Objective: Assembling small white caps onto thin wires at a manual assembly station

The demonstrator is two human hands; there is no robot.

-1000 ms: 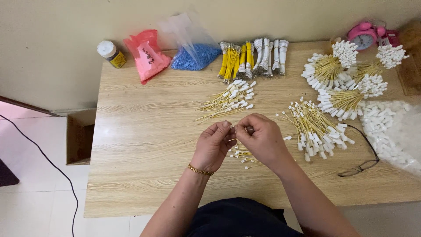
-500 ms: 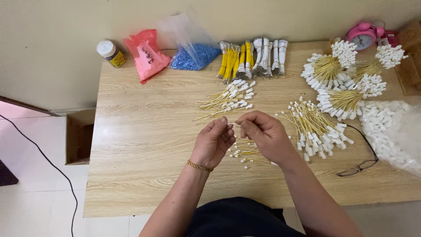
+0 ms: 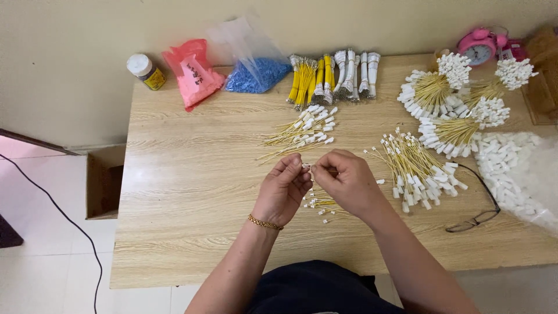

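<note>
Both hands meet in a narrow grip above the middle of the tabletop [image 3: 192, 192]: the left hand [image 3: 283, 189] and the right hand [image 3: 344, 183] pinch, fingertip to fingertip, a thin yellow wire with a small white connector [image 3: 306, 167] between them, the piece so small that how much of it each hand holds cannot be told. Just below the hands lies a small pile of loose wires [image 3: 323, 204]; a looser fan of wires [image 3: 302, 132] lies beyond the hands, and a larger heap [image 3: 415, 168] sits to the right, near a pair of glasses [image 3: 476, 203]. The pinch looks slight, so the connector could slip out and drop among the near-identical pieces underneath, where it would be hard to tell apart. A sweep of the right forearm could also scatter the larger heap or nudge the glasses toward the edge.
</note>
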